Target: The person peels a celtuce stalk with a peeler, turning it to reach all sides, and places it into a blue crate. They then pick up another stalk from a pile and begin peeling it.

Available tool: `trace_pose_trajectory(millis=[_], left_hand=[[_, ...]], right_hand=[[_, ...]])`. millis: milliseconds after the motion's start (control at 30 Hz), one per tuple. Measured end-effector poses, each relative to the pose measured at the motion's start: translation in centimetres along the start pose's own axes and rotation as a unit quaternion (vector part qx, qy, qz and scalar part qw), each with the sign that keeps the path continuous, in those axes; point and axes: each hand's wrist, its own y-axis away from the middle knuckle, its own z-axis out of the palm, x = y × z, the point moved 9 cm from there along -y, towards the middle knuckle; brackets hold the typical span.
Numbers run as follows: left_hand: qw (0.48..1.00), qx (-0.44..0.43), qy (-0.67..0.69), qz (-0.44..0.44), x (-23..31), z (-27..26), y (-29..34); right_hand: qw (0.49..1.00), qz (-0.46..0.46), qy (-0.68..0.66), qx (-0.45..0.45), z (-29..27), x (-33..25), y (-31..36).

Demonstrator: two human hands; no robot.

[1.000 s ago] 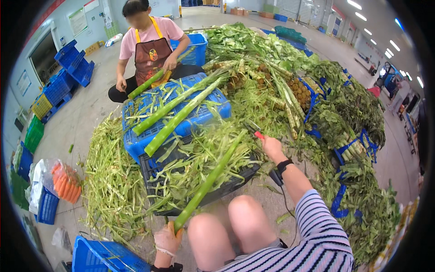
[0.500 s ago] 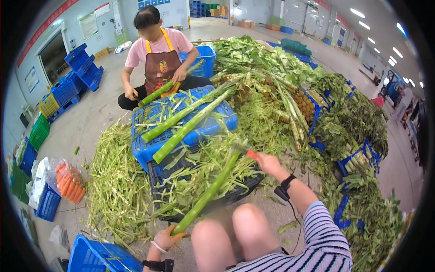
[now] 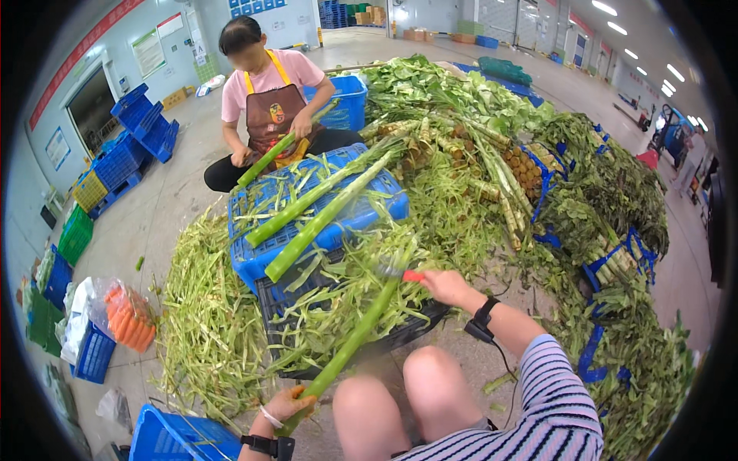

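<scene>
A long green celtuce stalk [image 3: 350, 343] slants upward from my left hand [image 3: 290, 405], whose fingers wrap its lower end near my knee. My right hand [image 3: 448, 288] is closed on the red handle of a peeler [image 3: 413, 276]. The peeler's head lies against the upper part of the stalk; its blade is blurred. Under the stalk, green peelings [image 3: 377, 288] heap over a black crate [image 3: 286, 319]. Two peeled-looking stalks [image 3: 307, 247] rest on an upturned blue crate [image 3: 252, 261] just beyond.
Across the blue crate a person [image 3: 273, 100] in a brown apron holds another stalk [image 3: 265, 160]. Peelings [image 3: 204, 323] cover the floor at left. Leafy bundles [image 3: 592, 207] pile up on the right. A blue bin [image 3: 181, 436] stands by my left arm, and bagged carrots [image 3: 129, 319] sit farther left.
My right hand has drawn the peeler a little down along the stalk, toward me. The stalk's lower end now reaches farther past my left hand. The whole view has shifted slightly.
</scene>
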Motion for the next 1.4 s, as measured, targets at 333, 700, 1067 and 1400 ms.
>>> trace_pose_trajectory(millis=[333, 700, 1067, 1400], left_hand=[[0.999, -0.016, 0.033, 0.010, 1.4, 0.6, 0.2], [0.944, -0.083, 0.306, -0.096, 0.2, 2.4, -0.3], [0.994, 0.051, -0.058, -0.071, 2.6, 0.6, 0.1], [0.944, 0.140, -0.293, -0.061, 7.6, -0.4, 2.1]], right_hand=[[0.980, 0.189, 0.037, 0.052, -1.4, 10.4, -2.3], [0.974, 0.199, 0.098, 0.052, -3.1, 11.8, -2.5], [0.961, 0.262, 0.091, -0.007, -2.6, 15.2, -2.0], [0.968, 0.232, 0.089, -0.027, -1.6, 14.2, -2.9]])
